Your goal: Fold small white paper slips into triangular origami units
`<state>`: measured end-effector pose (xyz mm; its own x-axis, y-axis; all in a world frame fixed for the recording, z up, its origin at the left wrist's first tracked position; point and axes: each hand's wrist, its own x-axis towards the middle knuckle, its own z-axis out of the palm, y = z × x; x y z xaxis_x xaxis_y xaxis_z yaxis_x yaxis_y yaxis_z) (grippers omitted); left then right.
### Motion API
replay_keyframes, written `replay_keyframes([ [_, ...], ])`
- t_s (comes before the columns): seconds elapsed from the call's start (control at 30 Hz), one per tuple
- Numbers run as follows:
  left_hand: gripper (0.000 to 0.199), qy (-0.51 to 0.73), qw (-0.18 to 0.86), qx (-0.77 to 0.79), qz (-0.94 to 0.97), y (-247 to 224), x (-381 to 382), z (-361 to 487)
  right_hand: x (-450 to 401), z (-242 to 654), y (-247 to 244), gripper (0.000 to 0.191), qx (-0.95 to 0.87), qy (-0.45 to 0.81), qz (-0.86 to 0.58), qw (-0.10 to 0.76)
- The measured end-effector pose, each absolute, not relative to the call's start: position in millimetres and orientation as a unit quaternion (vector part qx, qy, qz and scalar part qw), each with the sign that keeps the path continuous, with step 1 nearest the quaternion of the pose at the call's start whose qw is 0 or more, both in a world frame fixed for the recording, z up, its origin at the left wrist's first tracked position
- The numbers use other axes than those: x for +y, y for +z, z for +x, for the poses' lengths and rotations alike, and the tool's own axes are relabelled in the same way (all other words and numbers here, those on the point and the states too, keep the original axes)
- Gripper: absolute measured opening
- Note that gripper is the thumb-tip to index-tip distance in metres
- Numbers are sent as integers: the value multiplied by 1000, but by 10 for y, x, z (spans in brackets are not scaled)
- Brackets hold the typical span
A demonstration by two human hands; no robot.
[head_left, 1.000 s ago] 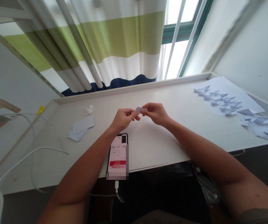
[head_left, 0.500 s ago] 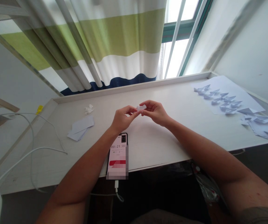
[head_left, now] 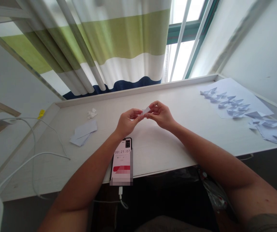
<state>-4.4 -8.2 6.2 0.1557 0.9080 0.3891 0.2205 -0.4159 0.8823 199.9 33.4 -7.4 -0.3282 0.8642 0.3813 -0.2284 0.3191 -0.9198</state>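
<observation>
Above the middle of the white desk (head_left: 162,141), a small folded piece of white paper (head_left: 146,111) is pinched between my two hands. My left hand (head_left: 128,121) grips its left end between thumb and fingers. My right hand (head_left: 160,115) has thumb and fingertips closed on the right end. Fingers cover part of the paper, so its full shape is hidden. Several folded white paper boats (head_left: 236,102) sit in rows on a large white sheet (head_left: 244,87) at the right. More folded pieces lie on a paper stack (head_left: 271,133) near the right edge.
A phone (head_left: 121,158) showing a running timer lies by my left forearm, with a charging cable (head_left: 120,191) at its lower end. Left of it are small paper sheets (head_left: 85,130) and a crumpled white scrap (head_left: 92,113). White cables (head_left: 32,158) cross the desk's left side.
The paper between my fingers has turned, its right end now tilted upward and looking flatter. My right fingers have shifted slightly; both arms stay in place.
</observation>
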Motion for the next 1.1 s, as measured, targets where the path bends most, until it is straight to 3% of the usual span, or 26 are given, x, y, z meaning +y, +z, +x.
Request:
replay_keyframes([
  [0.23,41,514,336,417,670,76,-95,-24,311,1979,-56,70,-606,522,-279,531],
  [0.83,33,509,324,406,686,40,-84,-16,274,1978,-53,55,-640,486,-270,530],
  [0.97,40,535,297,425,667,57,-89,-13,249,2001,-54,59,-656,458,-268,537],
  [1.1,39,535,314,422,662,47,-84,-12,246,2011,-69,49,-690,419,-269,525],
])
